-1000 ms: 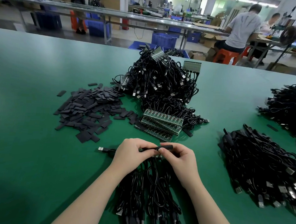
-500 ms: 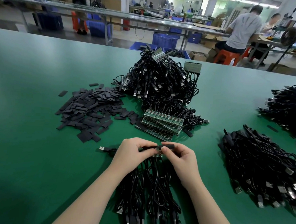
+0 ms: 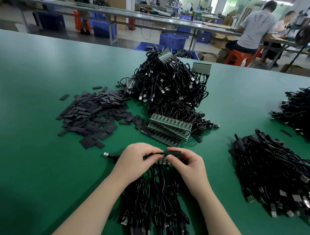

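A broad, matt green table top (image 3: 32, 128) fills most of the view. Near its front edge, at the middle, the left hand (image 3: 137, 160) pinches a thin black cable (image 3: 152, 155) between curled fingers and thumb. The right hand (image 3: 187, 166), also curled, grips a short black tube sleeve (image 3: 173, 152) sitting on that cable's end. Both are held just above a small green circuit board strip (image 3: 163, 160).

Under the wrists lies a row of looped black USB cables (image 3: 156, 199), plugs towards the near edge. A loose silver USB plug (image 3: 106, 154) rests just left of the left hand.

To the far left is a scatter of flat black sleeve pieces (image 3: 94, 113). Beyond the hands are stacked green circuit board strips (image 3: 168, 127), and behind them a tall heap of tangled black cables (image 3: 170, 85). Two more black cable piles lie to the right, one near (image 3: 273, 179) and one farther (image 3: 303, 112).

Across the room runs a long grey workbench (image 3: 120, 15) with blue plastic crates (image 3: 172, 41) below. At far right, a person in a grey shirt (image 3: 254, 30) sits on a red plastic stool (image 3: 237, 58).
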Action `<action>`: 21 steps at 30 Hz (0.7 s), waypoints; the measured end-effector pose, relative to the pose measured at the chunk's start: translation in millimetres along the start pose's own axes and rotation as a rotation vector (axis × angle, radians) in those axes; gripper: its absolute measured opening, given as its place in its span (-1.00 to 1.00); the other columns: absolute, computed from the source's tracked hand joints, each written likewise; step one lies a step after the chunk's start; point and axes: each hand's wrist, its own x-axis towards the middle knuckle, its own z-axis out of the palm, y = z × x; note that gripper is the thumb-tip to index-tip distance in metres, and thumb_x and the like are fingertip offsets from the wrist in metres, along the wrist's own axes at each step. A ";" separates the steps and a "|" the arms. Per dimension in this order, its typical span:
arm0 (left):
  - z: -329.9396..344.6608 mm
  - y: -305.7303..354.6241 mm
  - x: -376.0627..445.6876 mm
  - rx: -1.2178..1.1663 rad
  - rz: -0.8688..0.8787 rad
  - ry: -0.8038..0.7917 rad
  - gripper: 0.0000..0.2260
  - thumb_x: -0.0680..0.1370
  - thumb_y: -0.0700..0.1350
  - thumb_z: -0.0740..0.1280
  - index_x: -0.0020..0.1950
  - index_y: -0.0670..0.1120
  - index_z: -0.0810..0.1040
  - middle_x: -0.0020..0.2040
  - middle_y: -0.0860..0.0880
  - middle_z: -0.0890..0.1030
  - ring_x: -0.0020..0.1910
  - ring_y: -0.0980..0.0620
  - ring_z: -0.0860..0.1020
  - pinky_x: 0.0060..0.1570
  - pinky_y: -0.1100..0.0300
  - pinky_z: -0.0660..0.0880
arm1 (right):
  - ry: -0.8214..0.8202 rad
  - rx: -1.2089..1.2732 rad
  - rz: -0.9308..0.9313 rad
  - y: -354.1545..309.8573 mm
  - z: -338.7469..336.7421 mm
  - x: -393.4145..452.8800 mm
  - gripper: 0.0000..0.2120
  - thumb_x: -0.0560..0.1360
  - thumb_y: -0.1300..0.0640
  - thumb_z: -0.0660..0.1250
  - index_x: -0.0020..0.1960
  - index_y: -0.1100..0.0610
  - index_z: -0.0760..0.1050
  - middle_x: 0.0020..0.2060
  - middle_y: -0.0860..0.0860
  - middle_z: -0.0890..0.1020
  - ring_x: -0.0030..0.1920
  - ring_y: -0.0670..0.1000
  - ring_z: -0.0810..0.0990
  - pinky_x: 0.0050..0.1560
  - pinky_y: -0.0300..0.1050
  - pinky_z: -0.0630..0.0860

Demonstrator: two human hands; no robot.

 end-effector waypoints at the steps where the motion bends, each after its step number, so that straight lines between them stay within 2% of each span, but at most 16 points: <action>1: -0.4 0.7 -0.2 0.031 0.019 0.007 -0.86 0.49 -0.03 0.45 0.03 0.14 0.70 -0.10 0.32 0.64 -0.01 0.34 0.56 0.00 0.50 0.41 | 0.000 -0.003 0.005 -0.2 0.1 0.1 -0.76 0.44 0.22 0.52 -0.08 -0.14 0.70 -0.21 -0.02 0.74 -0.21 -0.12 0.67 -0.14 -0.29 0.56; 5: -2.0 4.1 -1.0 -0.010 -0.015 0.018 -0.86 0.44 -0.04 0.50 -0.03 0.15 0.70 -0.12 0.32 0.65 -0.02 0.33 0.57 -0.01 0.42 0.47 | 0.036 -0.053 0.007 2.5 1.5 0.4 -0.90 0.44 0.18 0.53 -0.20 0.01 0.67 -0.31 0.04 0.69 -0.31 -0.09 0.60 -0.24 -0.26 0.53; 8: -1.8 6.5 -0.3 0.007 -0.015 -0.045 -0.90 0.43 0.01 0.50 -0.08 0.16 0.71 -0.12 0.34 0.63 -0.04 0.31 0.58 -0.01 0.31 0.51 | 0.088 -0.083 0.026 6.8 1.8 0.7 -0.74 0.46 0.09 0.51 -0.32 0.18 0.55 -0.42 0.15 0.58 -0.39 -0.04 0.47 -0.33 -0.13 0.42; 11: -1.6 7.6 0.3 0.030 -0.032 -0.060 -0.88 0.42 0.08 0.50 -0.06 0.18 0.70 -0.14 0.32 0.64 -0.06 0.31 0.57 -0.02 0.24 0.53 | 0.107 -0.084 0.038 6.7 2.3 1.2 -0.67 0.49 0.05 0.48 -0.34 0.17 0.49 -0.45 0.10 0.52 -0.41 -0.03 0.44 -0.36 -0.12 0.38; 13: -1.1 7.2 -0.4 0.056 -0.028 -0.053 -0.89 0.43 0.09 0.48 -0.05 0.20 0.70 -0.14 0.32 0.65 -0.05 0.33 0.56 -0.03 0.25 0.53 | 0.099 -0.076 0.029 5.5 3.1 1.4 -0.76 0.52 0.06 0.45 -0.30 0.09 0.56 -0.43 0.03 0.56 -0.39 -0.05 0.48 -0.34 -0.13 0.42; 15: -0.8 6.5 -0.9 0.053 -0.026 -0.037 -0.90 0.47 0.08 0.45 -0.04 0.23 0.68 -0.12 0.35 0.64 -0.04 0.35 0.56 -0.02 0.28 0.52 | 0.049 0.005 0.017 2.6 2.9 0.1 -0.88 0.53 0.13 0.43 -0.13 -0.07 0.67 -0.33 -0.05 0.66 -0.31 -0.10 0.57 -0.24 -0.24 0.51; 18: 0.1 6.1 -1.4 -0.004 -0.052 -0.002 -0.90 0.49 0.05 0.43 -0.04 0.28 0.65 -0.10 0.33 0.64 -0.03 0.33 0.57 -0.02 0.25 0.53 | -0.040 0.139 0.016 -1.1 -1.9 -2.2 -0.73 0.50 0.22 0.46 0.09 -0.12 0.68 -0.17 0.00 0.73 -0.18 -0.11 0.64 -0.10 -0.28 0.54; 21: 1.0 5.1 -1.8 -0.015 -0.058 0.020 -0.89 0.49 0.05 0.44 -0.04 0.27 0.65 -0.10 0.29 0.66 -0.05 0.30 0.58 -0.03 0.19 0.55 | -0.051 0.139 0.004 -3.6 -3.8 -2.7 -0.68 0.48 0.28 0.47 0.05 -0.13 0.69 -0.16 0.01 0.74 -0.19 -0.12 0.65 -0.09 -0.29 0.55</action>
